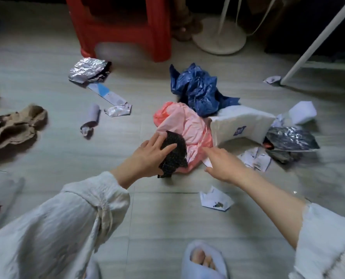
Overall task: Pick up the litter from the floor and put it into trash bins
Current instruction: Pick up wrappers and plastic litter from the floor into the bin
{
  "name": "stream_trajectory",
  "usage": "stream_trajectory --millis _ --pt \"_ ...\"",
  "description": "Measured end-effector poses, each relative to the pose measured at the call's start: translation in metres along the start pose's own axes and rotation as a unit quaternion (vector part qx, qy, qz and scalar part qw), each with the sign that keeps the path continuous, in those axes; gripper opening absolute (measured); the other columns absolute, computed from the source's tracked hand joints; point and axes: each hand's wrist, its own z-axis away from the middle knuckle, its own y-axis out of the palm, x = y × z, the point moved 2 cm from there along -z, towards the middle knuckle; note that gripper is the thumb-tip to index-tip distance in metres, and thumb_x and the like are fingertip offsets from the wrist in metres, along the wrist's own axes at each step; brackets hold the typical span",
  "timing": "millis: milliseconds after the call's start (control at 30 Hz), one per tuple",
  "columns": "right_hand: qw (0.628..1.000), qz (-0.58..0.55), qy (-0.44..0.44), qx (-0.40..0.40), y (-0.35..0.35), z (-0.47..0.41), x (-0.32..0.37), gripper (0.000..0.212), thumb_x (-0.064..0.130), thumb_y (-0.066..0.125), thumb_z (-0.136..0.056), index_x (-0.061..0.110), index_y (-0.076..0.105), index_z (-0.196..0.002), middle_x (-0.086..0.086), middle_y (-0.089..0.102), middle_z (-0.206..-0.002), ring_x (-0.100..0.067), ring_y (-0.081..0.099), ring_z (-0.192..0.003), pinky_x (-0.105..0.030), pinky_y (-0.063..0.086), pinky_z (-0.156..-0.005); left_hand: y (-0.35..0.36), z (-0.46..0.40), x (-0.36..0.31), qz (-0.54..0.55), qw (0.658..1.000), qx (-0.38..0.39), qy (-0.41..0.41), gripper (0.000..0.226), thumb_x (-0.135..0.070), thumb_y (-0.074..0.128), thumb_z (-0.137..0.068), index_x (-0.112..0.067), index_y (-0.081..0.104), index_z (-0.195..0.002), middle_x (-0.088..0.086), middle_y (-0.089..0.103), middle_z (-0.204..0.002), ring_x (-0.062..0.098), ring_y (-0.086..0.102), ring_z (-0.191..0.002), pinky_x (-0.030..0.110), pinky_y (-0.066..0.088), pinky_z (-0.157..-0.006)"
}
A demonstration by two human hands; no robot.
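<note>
A left hand (150, 153) is gripping a black dotted wrapper (174, 153); beside it, the right hand (222, 163), fingers extended, is touching a pink bag (184, 121).

Single head-worn wide-angle view, looking forward and down, close over the littered floor (66, 158)

The red plastic stool (125, 27) is running off the top edge, seat out of view. The brown crumpled wrapper (14, 127) is being cut by the left edge. The left hand (149, 156) is covering part of the black dotted wrapper (174, 156), so its grip underneath is not showing. Printing on the torn paper scrap (216, 201) is reading too small to make out. The right hand (222, 164) is hiding its own fingertips against the pink plastic bag (187, 125).
</note>
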Motion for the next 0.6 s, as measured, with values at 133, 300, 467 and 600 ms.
stream_trajectory --millis 133,300,467,600 --pt "0.997 0.057 -0.002 0.055 0.062 -0.005 -0.032 0.114 0.051 0.069 -0.074 0.014 -0.009 -0.149 -0.005 -0.005 -0.159 -0.025 0.002 -0.146 -0.041 0.022 -0.116 0.034 -0.042 -0.006 -0.069 0.997 0.037 0.018 0.117 -0.046 0.074 -0.068 -0.029 -0.01 -0.147 0.019 -0.017 -0.154 0.036 -0.011 -0.143 0.048 0.005 -0.116" --pt "0.994 0.077 0.023 0.071 0.101 -0.012 -0.04 0.129 0.068 0.065 -0.064 0.013 -0.016 -0.148 -0.009 -0.026 -0.154 -0.027 -0.02 -0.144 -0.043 0.002 -0.118 0.058 -0.057 -0.003 -0.086 0.996 0.03 0.002 0.114 -0.038 0.075 -0.07 -0.029 -0.008 -0.148 0.018 0.009 -0.153 0.032 0.021 -0.139 0.045 0.008 -0.114" --pt "0.999 0.015 0.041 -0.004 0.094 -0.024 -0.037 0.106 0.055 0.066 -0.073 0.014 0.005 -0.149 -0.004 0.008 -0.156 -0.026 0.013 -0.141 -0.036 0.019 -0.114 0.066 -0.052 0.004 -0.039 0.997 -0.062 0.019 0.094 -0.014 0.081 -0.055 -0.02 0.04 -0.139 0.015 0.057 -0.125 0.033 0.062 -0.099 0.041 0.035 -0.104" --pt "0.995 0.007 0.063 -0.071 0.092 -0.027 -0.037 0.07 0.037 0.071 -0.076 0.011 0.043 -0.135 -0.004 0.041 -0.139 -0.028 0.044 -0.119 -0.038 0.036 -0.099 0.055 -0.045 0.007 0.012 0.997 -0.077 0.022 0.062 -0.009 0.067 -0.07 -0.02 0.052 -0.129 0.008 0.065 -0.118 0.031 0.063 -0.097 0.034 0.041 -0.09"
